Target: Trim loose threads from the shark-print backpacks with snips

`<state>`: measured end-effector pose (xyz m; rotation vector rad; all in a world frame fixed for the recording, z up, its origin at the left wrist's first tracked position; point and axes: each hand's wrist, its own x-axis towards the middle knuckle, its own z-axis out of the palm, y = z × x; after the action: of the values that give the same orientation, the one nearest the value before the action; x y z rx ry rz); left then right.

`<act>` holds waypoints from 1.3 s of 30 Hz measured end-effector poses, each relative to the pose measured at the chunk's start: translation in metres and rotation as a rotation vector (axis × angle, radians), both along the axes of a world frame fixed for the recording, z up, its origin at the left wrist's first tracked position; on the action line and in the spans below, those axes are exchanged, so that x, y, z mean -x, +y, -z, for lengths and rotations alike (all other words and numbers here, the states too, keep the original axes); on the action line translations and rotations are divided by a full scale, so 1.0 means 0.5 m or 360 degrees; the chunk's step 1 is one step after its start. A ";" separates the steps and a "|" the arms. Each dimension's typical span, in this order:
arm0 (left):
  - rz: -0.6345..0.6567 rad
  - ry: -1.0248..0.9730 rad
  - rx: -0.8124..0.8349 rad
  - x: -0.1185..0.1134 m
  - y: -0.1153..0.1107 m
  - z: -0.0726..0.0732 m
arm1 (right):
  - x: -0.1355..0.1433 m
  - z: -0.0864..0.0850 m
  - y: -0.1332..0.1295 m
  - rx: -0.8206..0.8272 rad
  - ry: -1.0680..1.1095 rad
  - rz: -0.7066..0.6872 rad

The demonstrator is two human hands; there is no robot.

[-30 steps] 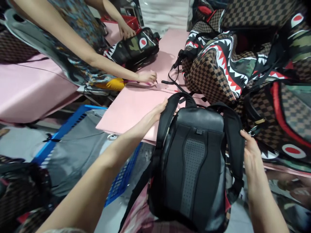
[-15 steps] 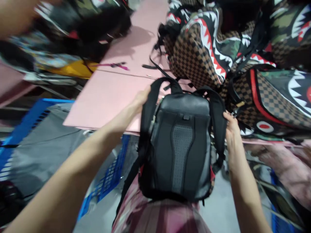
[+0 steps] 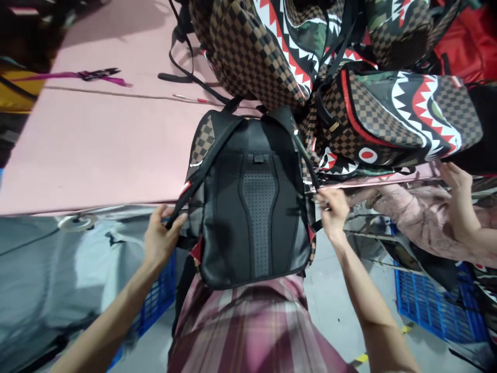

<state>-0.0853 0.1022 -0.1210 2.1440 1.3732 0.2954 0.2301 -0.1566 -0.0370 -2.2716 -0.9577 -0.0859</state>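
A black backpack point(image 3: 233, 228) stands upright in front of my body at the pink table's front edge, its padded back panel towards me. My left hand point(image 3: 162, 235) is closed around the left shoulder strap point(image 3: 202, 171), low on its length. On the other side, my right hand point(image 3: 332, 208) pinches the right shoulder strap point(image 3: 306, 158). Checkered brown fabric and red patches show at the bag's sides; its front is hidden.
Checkered shark-mouth backpacks point(image 3: 404, 114) are piled on the right of the pink table point(image 3: 97, 145). Pink-and-black scissors point(image 3: 97, 75) and a cord lie at left. Another person's hand point(image 3: 458, 178) is at the right edge. Blue crates point(image 3: 438, 300) stand below.
My hands have moved from the upper straps down to their lower parts, and the straps are now pulled outward. The view has shifted right, with the co-worker's hand now showing.
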 end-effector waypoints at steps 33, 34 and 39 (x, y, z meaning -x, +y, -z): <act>0.1759 -0.0138 -0.0957 -0.075 -0.302 -0.103 | 0.159 0.169 -0.243 -0.0654 0.2054 0.0543; 0.1736 -0.0206 -0.0985 -0.080 -0.295 -0.110 | 0.170 0.175 -0.237 -0.0759 0.2117 0.0607; 0.1476 -0.0531 -0.1067 -0.108 -0.246 -0.207 | 0.184 0.176 -0.190 -0.0948 0.2147 0.0649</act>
<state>-0.0313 -0.0210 -0.0175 2.8197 -0.0143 0.7487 0.1379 -0.2515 -0.1252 -1.3982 0.2396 0.7756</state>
